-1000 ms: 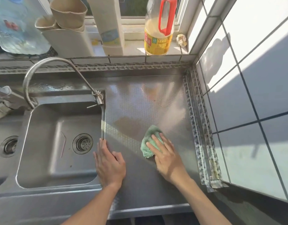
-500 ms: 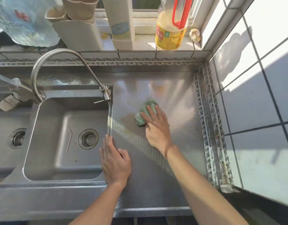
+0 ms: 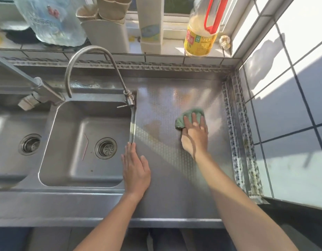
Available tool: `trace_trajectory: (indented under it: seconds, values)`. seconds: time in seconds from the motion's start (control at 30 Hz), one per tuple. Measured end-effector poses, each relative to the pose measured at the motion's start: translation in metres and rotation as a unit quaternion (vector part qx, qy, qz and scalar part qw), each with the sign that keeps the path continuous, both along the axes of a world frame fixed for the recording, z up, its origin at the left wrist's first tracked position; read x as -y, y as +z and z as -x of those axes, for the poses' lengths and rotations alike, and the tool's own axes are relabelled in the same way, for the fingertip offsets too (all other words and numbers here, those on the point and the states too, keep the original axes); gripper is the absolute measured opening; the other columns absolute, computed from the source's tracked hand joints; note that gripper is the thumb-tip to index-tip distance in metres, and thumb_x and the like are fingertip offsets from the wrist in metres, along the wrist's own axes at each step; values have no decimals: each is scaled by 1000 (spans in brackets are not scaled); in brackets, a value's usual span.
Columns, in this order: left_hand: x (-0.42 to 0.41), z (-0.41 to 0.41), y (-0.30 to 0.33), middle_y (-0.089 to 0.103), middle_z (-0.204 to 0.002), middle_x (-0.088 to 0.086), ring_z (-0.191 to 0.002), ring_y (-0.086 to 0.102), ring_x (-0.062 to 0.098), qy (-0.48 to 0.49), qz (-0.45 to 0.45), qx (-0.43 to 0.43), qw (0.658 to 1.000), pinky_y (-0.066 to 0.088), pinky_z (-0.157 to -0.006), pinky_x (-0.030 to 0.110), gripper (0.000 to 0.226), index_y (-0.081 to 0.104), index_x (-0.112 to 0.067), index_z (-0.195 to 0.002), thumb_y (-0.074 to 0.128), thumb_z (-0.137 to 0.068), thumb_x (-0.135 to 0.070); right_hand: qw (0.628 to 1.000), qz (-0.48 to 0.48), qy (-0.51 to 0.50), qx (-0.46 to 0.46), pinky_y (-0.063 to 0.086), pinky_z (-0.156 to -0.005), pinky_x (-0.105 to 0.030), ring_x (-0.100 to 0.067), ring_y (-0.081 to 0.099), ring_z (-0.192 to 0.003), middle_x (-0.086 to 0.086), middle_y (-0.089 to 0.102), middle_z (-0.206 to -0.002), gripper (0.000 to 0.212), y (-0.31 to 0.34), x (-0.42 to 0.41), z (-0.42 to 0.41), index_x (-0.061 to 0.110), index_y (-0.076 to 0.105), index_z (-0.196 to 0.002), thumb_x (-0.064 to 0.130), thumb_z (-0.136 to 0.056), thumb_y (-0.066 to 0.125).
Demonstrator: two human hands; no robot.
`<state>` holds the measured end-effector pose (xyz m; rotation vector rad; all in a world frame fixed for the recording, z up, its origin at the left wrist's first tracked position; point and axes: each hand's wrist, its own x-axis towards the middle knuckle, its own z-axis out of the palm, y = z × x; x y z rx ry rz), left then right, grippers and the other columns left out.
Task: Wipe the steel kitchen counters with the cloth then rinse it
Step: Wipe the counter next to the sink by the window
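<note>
A crumpled green cloth (image 3: 188, 115) lies on the textured steel counter (image 3: 174, 178) right of the sink. My right hand (image 3: 194, 134) presses flat on the cloth, fingers spread over it, covering its near half. My left hand (image 3: 135, 169) rests palm down on the counter at the sink's right edge, fingers together, holding nothing. The steel sink basin (image 3: 66, 160) with its round drain (image 3: 105, 148) sits left of my left hand. A curved tap (image 3: 95, 51) arches over the basin's back edge.
A second basin drain (image 3: 29, 144) lies at the far left. On the window ledge behind stand an oil bottle (image 3: 202, 35) with a red handle, a white carton (image 3: 150, 28), a holder with cups (image 3: 105, 29) and a plastic bag (image 3: 51, 20). A tiled wall (image 3: 283, 105) borders the counter's right side.
My right hand slid the cloth away from me and leftward across the counter, then rightward to where it is now. My left hand has stayed at the sink's edge.
</note>
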<state>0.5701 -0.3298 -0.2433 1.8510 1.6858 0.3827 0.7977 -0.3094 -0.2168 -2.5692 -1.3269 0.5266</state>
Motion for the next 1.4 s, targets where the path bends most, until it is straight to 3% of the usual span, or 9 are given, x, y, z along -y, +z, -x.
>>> trace_trajectory:
  seconds: [0.13,0.3,0.43,0.67,0.83,1.0,1.2,1.3,1.4]
  values:
    - [6,22,0,15,-175,7,-163,8,14,-55,5,-12,998,0,-134,39,62,16,-9,-165,37,-110,-29,989,-28,139,-26,2,-129,-48,-26,-4,-158,2,13,-171,56,-6,-4,65,32,34,-157,21,-103,39]
    - [19,32,-10,10,-175,9,-163,5,16,-104,-31,-65,992,5,-134,43,67,8,-7,-166,34,-110,-35,950,-42,306,-38,13,-128,-47,-26,16,-157,2,28,-167,58,-4,84,61,30,45,-152,13,-97,52]
    - [19,34,-16,14,-175,10,-163,7,17,-106,-53,-88,989,10,-133,46,68,10,-5,-166,33,-110,-36,962,-5,271,-21,22,-125,-50,-23,12,-158,3,26,-167,63,-2,89,13,30,41,-155,11,-95,51]
    - [17,34,-18,17,-174,10,-163,9,17,-110,-59,-98,987,12,-133,46,67,14,-6,-165,30,-109,-40,997,-37,73,-4,6,-128,-47,-30,2,-158,-2,18,-170,53,-9,-39,24,29,39,-156,23,-104,44]
    - [17,32,-15,22,-173,10,-163,15,19,-106,-57,-91,989,15,-132,47,66,22,-4,-164,36,-107,-35,970,-43,240,-2,-2,-128,-46,-27,-3,-158,2,15,-171,56,-17,-60,92,36,35,-156,23,-102,44]
    - [16,30,-13,23,-172,12,-162,16,21,-105,-50,-83,990,16,-132,49,67,23,-2,-163,36,-107,-36,934,-62,352,-25,17,-127,-48,-28,18,-157,1,32,-166,53,-11,34,71,30,47,-150,17,-99,49]
    - [17,33,-15,16,-174,7,-163,7,16,-108,-38,-85,990,13,-133,46,68,14,-9,-166,32,-108,-41,989,-24,147,-15,22,-126,-54,-25,5,-157,-2,23,-167,57,-2,47,-33,25,41,-154,10,-101,56]
    - [18,33,-17,18,-174,7,-163,9,16,-104,-43,-85,990,14,-133,46,68,16,-8,-165,32,-108,-41,999,-1,45,14,9,-128,-50,-29,-4,-158,-3,9,-171,55,-3,-3,-42,30,29,-159,25,-107,44]
    - [18,33,-17,19,-174,8,-163,10,18,-104,-47,-84,990,14,-133,46,67,17,-8,-165,32,-108,-41,999,13,48,12,-3,-128,-47,-30,-9,-158,-1,3,-172,56,-7,-50,-3,33,24,-161,30,-107,38]
